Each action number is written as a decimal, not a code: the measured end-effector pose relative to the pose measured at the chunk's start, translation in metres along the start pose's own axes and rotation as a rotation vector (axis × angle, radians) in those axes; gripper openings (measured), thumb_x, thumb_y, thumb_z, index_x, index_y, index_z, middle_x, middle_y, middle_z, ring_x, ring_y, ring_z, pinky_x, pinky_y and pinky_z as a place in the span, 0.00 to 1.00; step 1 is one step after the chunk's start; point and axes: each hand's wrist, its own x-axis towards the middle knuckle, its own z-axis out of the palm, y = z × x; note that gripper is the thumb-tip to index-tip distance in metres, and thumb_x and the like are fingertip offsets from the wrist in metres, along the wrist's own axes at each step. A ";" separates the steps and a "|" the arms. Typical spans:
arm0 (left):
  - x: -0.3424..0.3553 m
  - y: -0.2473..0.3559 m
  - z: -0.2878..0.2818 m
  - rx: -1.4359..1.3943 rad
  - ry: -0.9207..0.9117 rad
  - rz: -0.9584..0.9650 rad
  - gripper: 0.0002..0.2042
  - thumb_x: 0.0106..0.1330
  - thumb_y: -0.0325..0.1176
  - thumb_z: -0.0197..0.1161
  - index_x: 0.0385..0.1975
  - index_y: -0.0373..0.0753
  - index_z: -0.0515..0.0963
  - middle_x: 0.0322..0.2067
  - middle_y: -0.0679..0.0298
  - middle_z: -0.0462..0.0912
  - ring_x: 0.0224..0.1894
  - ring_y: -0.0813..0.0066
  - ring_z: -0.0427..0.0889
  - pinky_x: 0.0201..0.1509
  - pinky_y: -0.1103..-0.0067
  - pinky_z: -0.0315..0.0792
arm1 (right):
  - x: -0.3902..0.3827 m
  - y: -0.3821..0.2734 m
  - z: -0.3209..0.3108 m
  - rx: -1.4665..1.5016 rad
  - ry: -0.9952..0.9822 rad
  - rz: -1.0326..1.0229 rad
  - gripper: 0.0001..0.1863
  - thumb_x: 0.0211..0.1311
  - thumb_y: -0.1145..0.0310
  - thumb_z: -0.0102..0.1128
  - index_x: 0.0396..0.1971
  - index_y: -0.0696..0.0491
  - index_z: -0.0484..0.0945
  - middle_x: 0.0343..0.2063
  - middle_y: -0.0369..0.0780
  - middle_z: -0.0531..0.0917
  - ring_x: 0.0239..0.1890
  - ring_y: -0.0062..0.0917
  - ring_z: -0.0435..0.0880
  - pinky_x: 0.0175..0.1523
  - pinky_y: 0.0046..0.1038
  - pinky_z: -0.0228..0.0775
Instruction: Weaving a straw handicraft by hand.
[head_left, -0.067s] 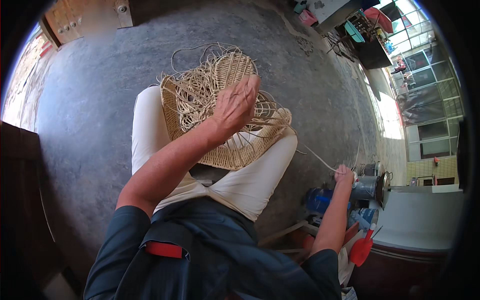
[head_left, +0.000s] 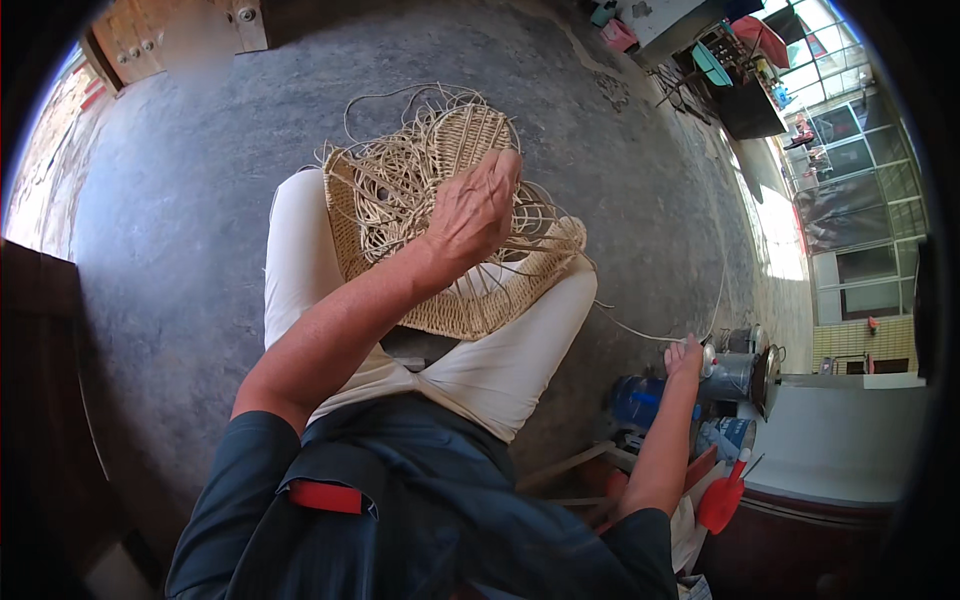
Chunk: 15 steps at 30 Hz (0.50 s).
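Head view, half-woven wicker basket resting on the person's lap, left hand unchanged from a moment ago, fingers curled among loose strands at the basket's 3 o'clock side, right hand at 4 o'clock, pinching a long cane strand, same spot as before, metal pot just beside it.

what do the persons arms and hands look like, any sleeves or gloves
Both forearms are bare, and the left hand and right hand have no gloves. Short dark blue-grey sleeves end near the elbows. No watch, ring or bracelet shows.
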 end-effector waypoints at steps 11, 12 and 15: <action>-0.009 0.010 -0.026 -0.654 -0.050 -0.332 0.08 0.79 0.29 0.63 0.52 0.37 0.76 0.36 0.71 0.81 0.35 0.86 0.75 0.39 0.80 0.73 | -0.321 0.067 0.176 -0.406 -0.554 -1.464 0.17 0.71 0.70 0.70 0.58 0.47 0.87 0.50 0.39 0.87 0.55 0.38 0.85 0.63 0.38 0.76; -0.010 0.022 -0.041 -0.704 -0.095 -0.442 0.09 0.79 0.29 0.62 0.54 0.36 0.76 0.36 0.69 0.82 0.37 0.83 0.78 0.41 0.79 0.74 | -0.335 0.073 0.192 -0.435 -0.551 -1.535 0.17 0.70 0.68 0.71 0.57 0.47 0.87 0.48 0.38 0.86 0.53 0.38 0.84 0.63 0.40 0.74; -0.023 0.026 -0.073 -0.740 -0.152 -0.564 0.13 0.79 0.30 0.61 0.58 0.35 0.75 0.36 0.67 0.84 0.36 0.84 0.79 0.39 0.81 0.72 | -0.360 0.084 0.226 -0.396 -0.591 -1.674 0.18 0.66 0.65 0.75 0.56 0.43 0.88 0.46 0.37 0.84 0.51 0.34 0.81 0.61 0.40 0.69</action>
